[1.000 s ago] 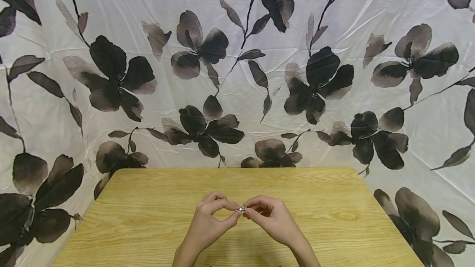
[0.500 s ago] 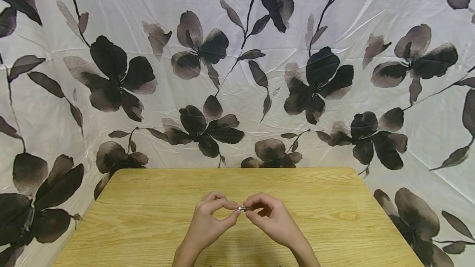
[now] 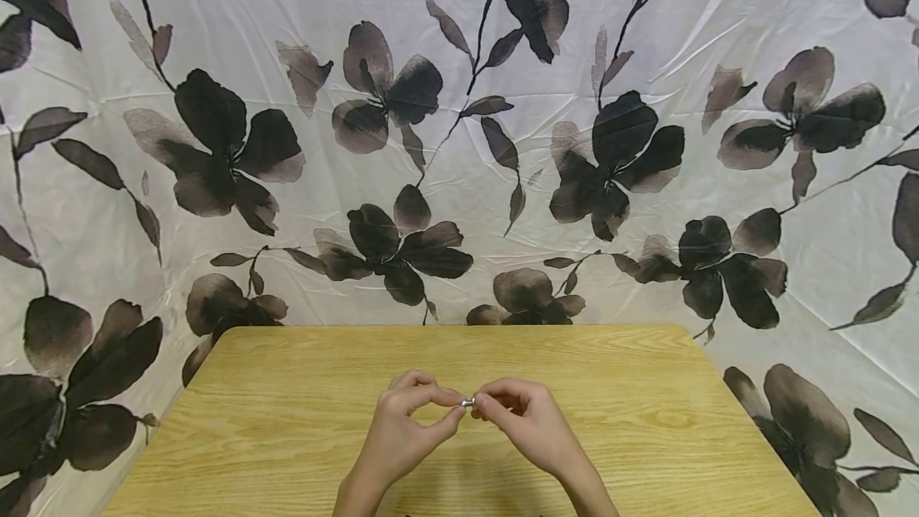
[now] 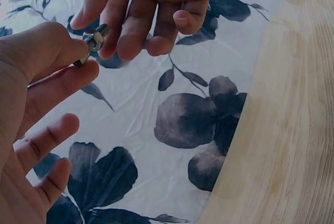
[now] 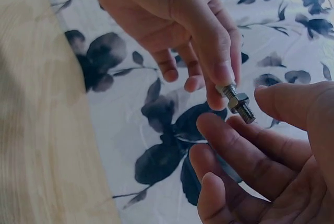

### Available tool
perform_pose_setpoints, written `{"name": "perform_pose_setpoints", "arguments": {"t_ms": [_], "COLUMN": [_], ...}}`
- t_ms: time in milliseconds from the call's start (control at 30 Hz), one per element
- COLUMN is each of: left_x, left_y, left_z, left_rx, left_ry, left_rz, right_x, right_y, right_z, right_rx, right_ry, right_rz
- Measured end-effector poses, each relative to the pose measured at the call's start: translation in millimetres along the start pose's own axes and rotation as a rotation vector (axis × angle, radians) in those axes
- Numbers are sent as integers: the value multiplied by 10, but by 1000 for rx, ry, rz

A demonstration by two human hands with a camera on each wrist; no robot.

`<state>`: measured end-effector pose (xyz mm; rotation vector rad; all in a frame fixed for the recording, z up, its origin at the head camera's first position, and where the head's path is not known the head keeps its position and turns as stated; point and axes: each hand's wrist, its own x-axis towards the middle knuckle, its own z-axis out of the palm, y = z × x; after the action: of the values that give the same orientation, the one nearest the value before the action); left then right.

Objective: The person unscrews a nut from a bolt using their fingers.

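Note:
Thumb and forefinger of my left hand point(image 3: 405, 425) pinch a small silver bolt point(image 5: 246, 114) by its head end, which the fingertips mostly cover. Partway along the threaded shank sits a hex nut point(image 5: 238, 101), with thread showing on both sides of it. My right hand point(image 3: 527, 425) faces it from the right. In the right wrist view its thumb point(image 5: 269, 98) and forefinger stand apart on either side of the bolt's free end, a gap showing. The nut point(image 4: 95, 40) also shows in the left wrist view, close to the right fingertips.
Both hands are over a wooden table point(image 3: 301, 365) with a light yellow grain. Behind and around it hangs a white cloth point(image 3: 502, 182) printed with dark flowers.
My right fingers draw slightly back from the bolt, then come in close to the nut again. The left hand keeps its pinch and stays in place.

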<state>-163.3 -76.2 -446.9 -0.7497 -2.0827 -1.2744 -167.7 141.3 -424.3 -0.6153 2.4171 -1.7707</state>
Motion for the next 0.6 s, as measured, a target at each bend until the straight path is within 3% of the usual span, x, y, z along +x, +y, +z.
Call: {"name": "perform_pose_setpoints", "arguments": {"t_ms": [300,600], "left_x": [-6,-5], "left_y": [10,-20], "left_z": [8,21], "left_rx": [6,9], "left_ry": [-9,6], "left_rz": [-17,6], "right_x": [-1,-1], "right_y": [-11,-9], "right_z": [-3,1], "right_rx": [2,19], "right_ry": [-10,-13], "right_rz": [-38,-59]}}
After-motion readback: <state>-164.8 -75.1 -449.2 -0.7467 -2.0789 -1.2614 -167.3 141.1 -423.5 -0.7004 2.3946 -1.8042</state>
